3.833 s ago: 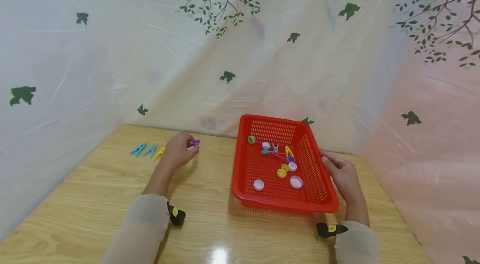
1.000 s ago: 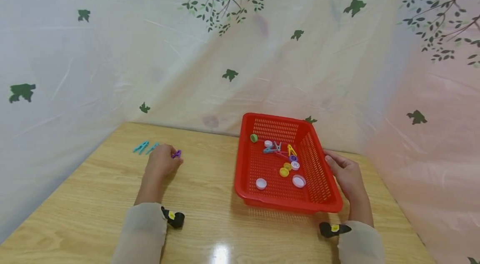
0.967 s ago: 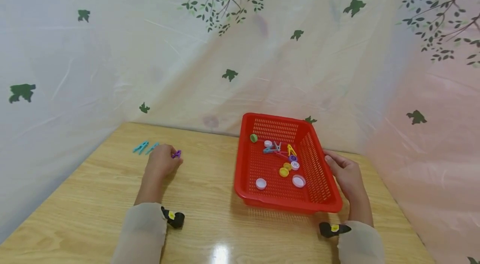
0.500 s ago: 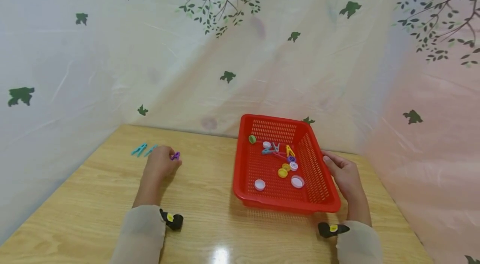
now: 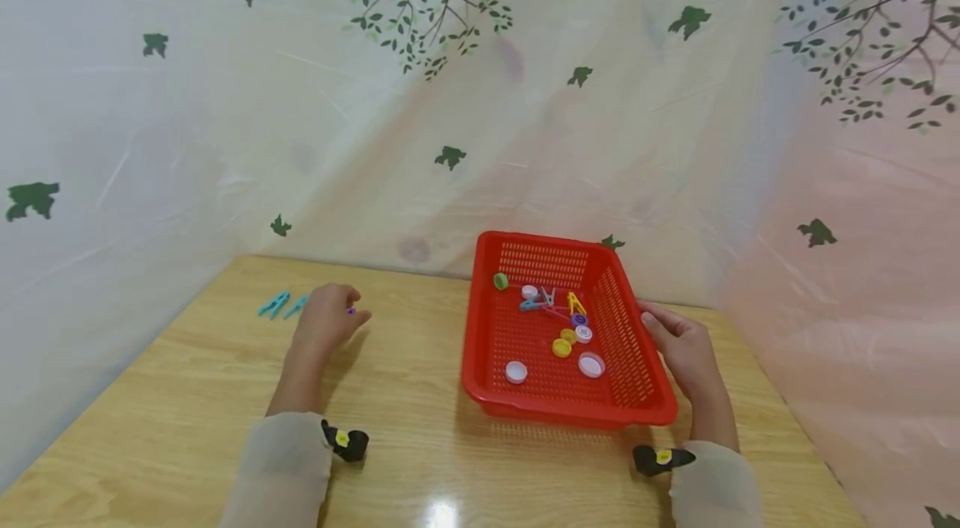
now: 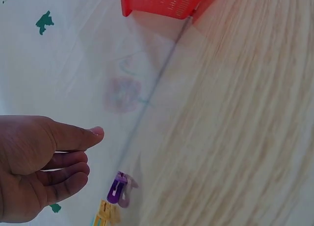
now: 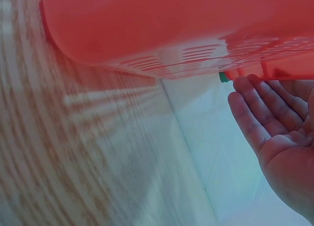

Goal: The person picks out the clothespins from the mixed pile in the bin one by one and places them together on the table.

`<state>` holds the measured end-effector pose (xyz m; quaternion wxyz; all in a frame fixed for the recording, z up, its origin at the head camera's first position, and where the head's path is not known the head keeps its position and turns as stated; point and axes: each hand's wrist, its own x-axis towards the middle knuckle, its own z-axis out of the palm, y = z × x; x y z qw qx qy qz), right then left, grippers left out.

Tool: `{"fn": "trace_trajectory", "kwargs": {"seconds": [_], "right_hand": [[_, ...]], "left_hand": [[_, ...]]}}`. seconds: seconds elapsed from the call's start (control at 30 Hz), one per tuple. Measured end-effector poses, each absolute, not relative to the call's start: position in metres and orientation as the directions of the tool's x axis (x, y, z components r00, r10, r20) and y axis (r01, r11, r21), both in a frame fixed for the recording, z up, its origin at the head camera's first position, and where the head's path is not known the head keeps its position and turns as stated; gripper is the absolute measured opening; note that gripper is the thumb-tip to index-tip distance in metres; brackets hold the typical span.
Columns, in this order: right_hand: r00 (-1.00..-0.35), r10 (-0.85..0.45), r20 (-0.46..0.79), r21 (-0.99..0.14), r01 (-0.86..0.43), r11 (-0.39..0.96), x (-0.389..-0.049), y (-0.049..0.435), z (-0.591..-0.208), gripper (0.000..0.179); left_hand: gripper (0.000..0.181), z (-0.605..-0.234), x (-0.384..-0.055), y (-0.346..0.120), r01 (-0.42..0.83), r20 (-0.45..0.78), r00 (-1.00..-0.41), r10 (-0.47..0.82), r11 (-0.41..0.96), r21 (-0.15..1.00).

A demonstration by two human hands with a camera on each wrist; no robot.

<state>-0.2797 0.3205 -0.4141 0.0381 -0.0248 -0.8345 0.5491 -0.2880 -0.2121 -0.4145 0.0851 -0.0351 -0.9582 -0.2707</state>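
Observation:
Over the left part of the table my left hand (image 5: pixel 328 317) is held with thumb and fingers apart, nothing between them. Just beyond its fingers, a purple clothespin (image 6: pixel 117 188) lies on the table in the left wrist view; in the head view only a bit shows. Beside it lies a yellow clothespin (image 6: pixel 102 213), mostly hidden from the head by the hand. Two turquoise clothespins (image 5: pixel 274 304) continue the row leftward. My right hand (image 5: pixel 684 347) holds the right rim of a red plastic basket (image 5: pixel 480 345), thumb near the rim's top and fingers (image 7: pixel 248 119) under it.
Inside the basket are several bottle caps, among them a green cap (image 5: pixel 501 281), a yellow cap (image 5: pixel 562 348) and a white cap (image 5: pixel 516 372), plus several clothespins such as a yellow one (image 5: pixel 576 304). A patterned curtain (image 5: pixel 360 136) stands behind the wooden table (image 5: pixel 405 445).
Earlier my left hand moved the purple clothespin left, toward the row. Now its fingers have parted and let the clothespin go. My right hand has stayed at the basket's rim.

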Motion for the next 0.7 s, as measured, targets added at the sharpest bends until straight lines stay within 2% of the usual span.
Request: {"fn": "trace_trajectory", "kwargs": {"seconds": [0.4,0.7], "right_hand": [[-0.996,0.077,0.043,-0.914,-0.008,0.405,-0.279,0.320,-0.412,0.057],[-0.996,0.090,0.019,-0.917,0.019,0.399,-0.278,0.319,-0.411,0.057]], "left_hand": [[0.038,-0.386,-0.304,-0.191,0.205,0.250,-0.963,0.098,0.870,0.449],[0.035,-0.333,-0.315,-0.168,0.297,0.282,-0.939,0.198,0.878,0.376]]}}
